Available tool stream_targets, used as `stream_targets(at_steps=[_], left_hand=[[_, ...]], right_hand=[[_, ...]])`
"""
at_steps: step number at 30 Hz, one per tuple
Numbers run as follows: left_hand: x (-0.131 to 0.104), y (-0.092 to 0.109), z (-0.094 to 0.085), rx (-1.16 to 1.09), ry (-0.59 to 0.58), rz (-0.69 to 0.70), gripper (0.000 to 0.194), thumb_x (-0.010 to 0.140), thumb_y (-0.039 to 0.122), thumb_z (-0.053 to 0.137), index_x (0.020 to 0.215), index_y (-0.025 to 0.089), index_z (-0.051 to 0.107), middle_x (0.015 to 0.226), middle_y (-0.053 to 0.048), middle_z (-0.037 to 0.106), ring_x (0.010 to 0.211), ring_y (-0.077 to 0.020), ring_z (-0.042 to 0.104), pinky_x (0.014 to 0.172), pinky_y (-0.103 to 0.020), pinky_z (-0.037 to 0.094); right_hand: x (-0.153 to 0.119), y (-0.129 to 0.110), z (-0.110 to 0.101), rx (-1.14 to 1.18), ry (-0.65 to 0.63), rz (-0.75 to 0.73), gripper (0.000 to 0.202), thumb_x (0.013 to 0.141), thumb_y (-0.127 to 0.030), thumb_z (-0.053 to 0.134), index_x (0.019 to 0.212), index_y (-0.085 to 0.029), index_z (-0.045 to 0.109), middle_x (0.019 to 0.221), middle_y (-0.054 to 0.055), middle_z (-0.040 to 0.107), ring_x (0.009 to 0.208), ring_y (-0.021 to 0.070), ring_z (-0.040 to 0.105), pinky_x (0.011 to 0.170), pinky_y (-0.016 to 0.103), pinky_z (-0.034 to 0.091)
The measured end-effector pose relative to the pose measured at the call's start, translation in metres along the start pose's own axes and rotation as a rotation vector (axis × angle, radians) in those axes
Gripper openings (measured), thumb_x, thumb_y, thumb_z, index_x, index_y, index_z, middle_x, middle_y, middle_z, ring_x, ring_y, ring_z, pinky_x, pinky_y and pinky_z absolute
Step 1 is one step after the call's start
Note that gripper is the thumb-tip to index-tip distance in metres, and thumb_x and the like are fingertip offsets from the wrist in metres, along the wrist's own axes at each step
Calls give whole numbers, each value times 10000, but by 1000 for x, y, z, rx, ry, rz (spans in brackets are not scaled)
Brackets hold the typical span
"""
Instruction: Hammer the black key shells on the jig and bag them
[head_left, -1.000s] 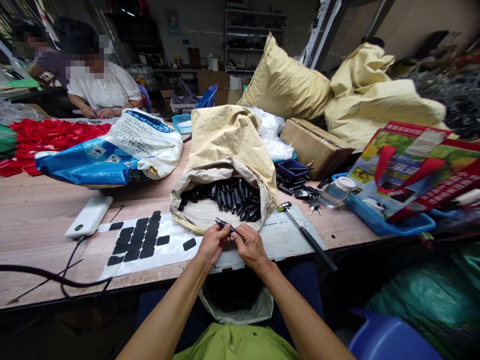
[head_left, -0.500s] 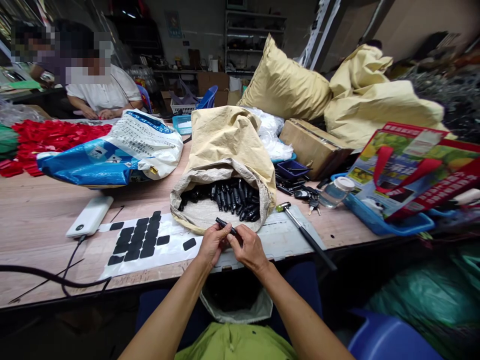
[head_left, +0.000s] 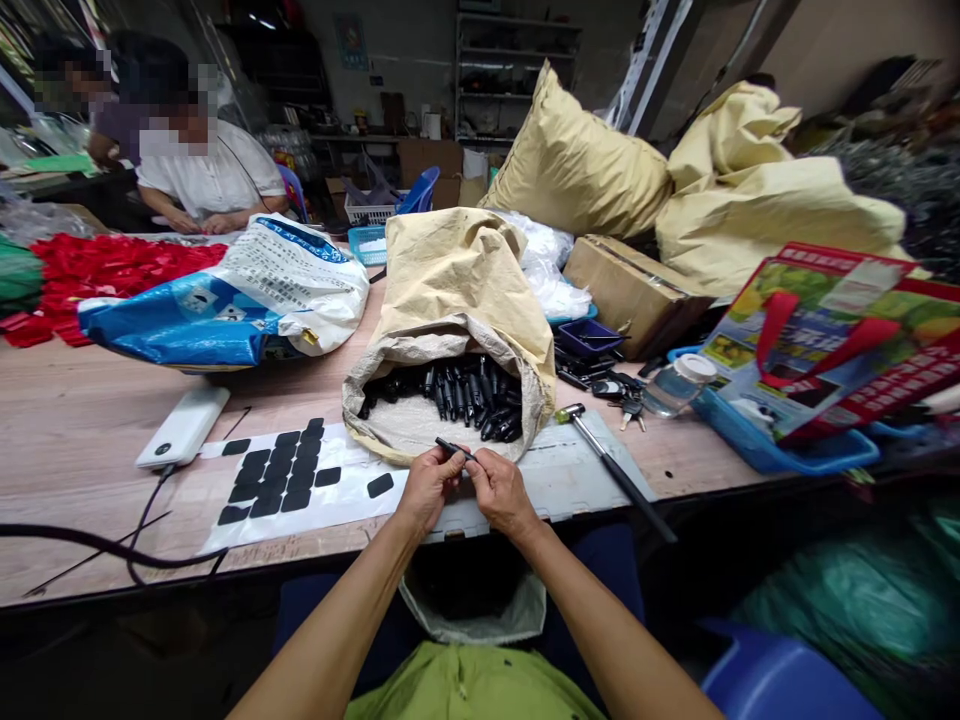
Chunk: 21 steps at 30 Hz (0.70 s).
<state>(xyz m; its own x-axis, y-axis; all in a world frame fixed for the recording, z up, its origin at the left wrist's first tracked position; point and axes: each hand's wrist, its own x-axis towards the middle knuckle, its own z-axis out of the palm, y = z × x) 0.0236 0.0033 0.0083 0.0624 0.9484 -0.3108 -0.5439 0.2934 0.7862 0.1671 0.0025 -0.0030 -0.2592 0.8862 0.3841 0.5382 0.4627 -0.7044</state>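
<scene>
Between my two hands is a slim black plastic part [head_left: 453, 447], shaped like a short tube or pen; its exact kind is too small to make out. My left hand [head_left: 429, 488] has its fingers closed round the left end, thumb on top. My right hand [head_left: 502, 490] pinches the right end. Just beyond them lies an open beige sack [head_left: 457, 265] on its side, its mouth toward me, with many similar black parts [head_left: 469, 390] inside. A hammer [head_left: 611, 465] with a black handle lies to the right of my hands, across a pale grey sheet [head_left: 562, 470].
To the left are a white sheet with black square stickers [head_left: 281, 470], a white power bank [head_left: 182, 430] with a cable, and a blue-white bag [head_left: 232, 295]. Keys [head_left: 632, 413], a clear jar [head_left: 679, 385] and a blue basket [head_left: 780, 450] stand right. A person [head_left: 206, 175] sits across the table.
My right hand's fingers have closed more tightly on the end of the black part, which is still between both hands. The view has shifted slightly.
</scene>
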Motion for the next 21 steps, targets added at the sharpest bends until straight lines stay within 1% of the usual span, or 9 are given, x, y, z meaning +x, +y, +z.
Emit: stream_targets(at_steps=[3, 7, 10, 13, 16, 21], left_hand=[[1, 0, 1, 26, 1, -5, 543, 501, 423, 981, 858, 99, 733, 662, 21, 607, 520, -42, 440, 492, -184, 309], [-2, 3, 4, 16, -24, -6, 468, 585, 451, 944, 770, 111, 682, 635, 34, 574, 527, -50, 445, 505, -191, 333], [-6, 7, 7, -29, -31, -32, 453, 615, 446, 931, 743, 121, 643, 633, 33, 578, 562, -73, 505, 563, -205, 407], [-9, 11, 9, -50, -38, -56, 462, 622, 444, 928, 781, 120, 640, 676, 12, 622, 590, -93, 553, 598, -223, 448], [-9, 13, 11, -48, -32, -51, 468, 618, 435, 932, 779, 125, 621, 652, 29, 601, 541, -69, 509, 544, -205, 414], [-9, 11, 13, -4, 13, -43, 491, 589, 416, 945, 712, 146, 554, 579, 77, 486, 496, -36, 418, 489, -177, 343]], right_hand=[[0, 1, 0, 17, 8, -4, 323, 1008, -326, 406, 701, -229, 436, 665, 0, 501, 648, 156, 488, 641, 282, 347], [-1, -4, -1, 26, 3, 15, 347, 1026, -364, 411, 708, -229, 447, 669, -3, 513, 638, 152, 485, 630, 280, 345], [-2, -10, -2, 10, -12, 2, 283, 976, -413, 544, 773, -223, 491, 734, 1, 551, 702, 160, 519, 670, 275, 372], [-3, -12, -2, -12, 27, 12, 271, 928, -417, 622, 793, -226, 485, 740, -9, 531, 707, 160, 505, 672, 274, 372], [-3, -11, -1, -4, 49, 11, 256, 944, -385, 593, 784, -229, 467, 713, -22, 492, 681, 155, 481, 656, 273, 361], [-5, -9, 0, -47, 48, -23, 235, 978, -367, 533, 797, -230, 474, 750, -2, 527, 713, 165, 512, 678, 278, 375]])
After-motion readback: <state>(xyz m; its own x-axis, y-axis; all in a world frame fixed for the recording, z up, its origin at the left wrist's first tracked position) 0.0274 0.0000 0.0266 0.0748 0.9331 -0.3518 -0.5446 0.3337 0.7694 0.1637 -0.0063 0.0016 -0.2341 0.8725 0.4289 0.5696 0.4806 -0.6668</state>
